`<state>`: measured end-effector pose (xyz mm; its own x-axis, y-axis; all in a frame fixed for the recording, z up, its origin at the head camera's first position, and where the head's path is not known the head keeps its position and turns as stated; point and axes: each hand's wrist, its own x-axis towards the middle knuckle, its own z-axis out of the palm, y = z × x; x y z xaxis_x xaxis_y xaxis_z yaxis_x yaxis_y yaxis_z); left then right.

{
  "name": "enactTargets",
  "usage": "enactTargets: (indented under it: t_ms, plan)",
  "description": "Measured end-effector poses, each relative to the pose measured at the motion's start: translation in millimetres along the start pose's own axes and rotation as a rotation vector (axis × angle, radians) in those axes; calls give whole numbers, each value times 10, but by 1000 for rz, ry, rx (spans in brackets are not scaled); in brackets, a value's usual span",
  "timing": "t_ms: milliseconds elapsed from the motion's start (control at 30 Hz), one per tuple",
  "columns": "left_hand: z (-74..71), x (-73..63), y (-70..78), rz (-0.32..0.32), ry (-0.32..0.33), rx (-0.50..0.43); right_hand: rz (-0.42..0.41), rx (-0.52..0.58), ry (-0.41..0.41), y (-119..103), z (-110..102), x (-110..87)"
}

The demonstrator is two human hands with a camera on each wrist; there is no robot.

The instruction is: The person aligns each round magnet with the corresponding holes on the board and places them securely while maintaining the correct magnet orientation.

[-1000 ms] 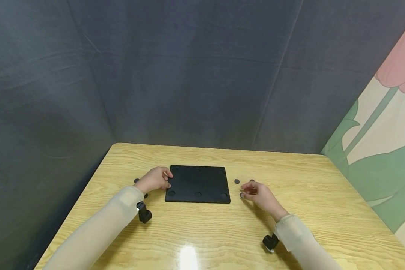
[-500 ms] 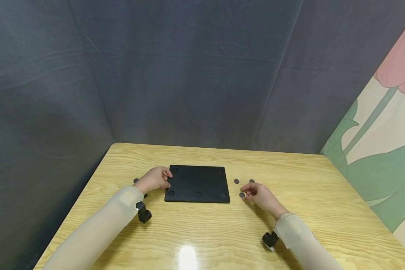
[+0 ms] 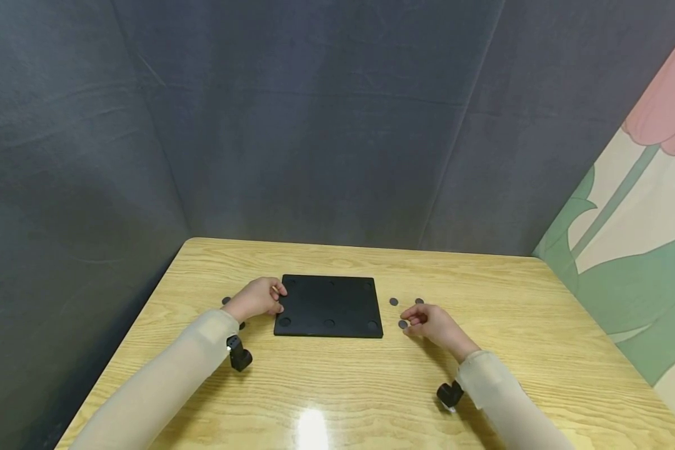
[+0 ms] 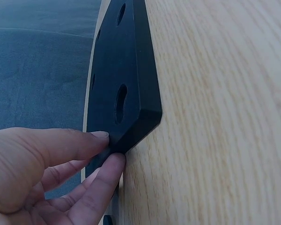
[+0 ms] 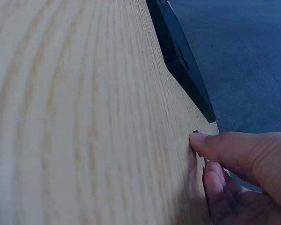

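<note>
A flat black rectangular board [image 3: 332,300] with round recesses along its near and far edges lies on the wooden table. My left hand [image 3: 254,298] is at its left edge; in the left wrist view the thumb lies over the top face and the index finger bears on the side of the board [image 4: 114,61], pinching the edge. To the right, my right hand [image 3: 437,326] hovers low with thumb and fingers apart around a small dark disc [image 3: 402,324] on the table. In the right wrist view the thumb tip is right by that disc, which it mostly hides.
Two more dark discs, one nearer the board [image 3: 394,302] and one behind the right hand [image 3: 419,300], lie on the table [image 3: 326,387]. Left of the board, a disc [image 3: 226,300] and another [image 3: 242,325] are partly covered by the left wrist. A dark curtain [image 3: 326,125] hangs behind.
</note>
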<state>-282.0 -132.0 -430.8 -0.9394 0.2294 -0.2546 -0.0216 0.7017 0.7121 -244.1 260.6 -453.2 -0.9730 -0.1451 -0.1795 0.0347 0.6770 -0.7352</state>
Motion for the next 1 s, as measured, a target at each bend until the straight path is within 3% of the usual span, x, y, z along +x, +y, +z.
enactTargets:
  t_ms: [1000]
  plan:
    - [-11,-14,24,-5,-9,-2,10,29,6,7,-12,19]
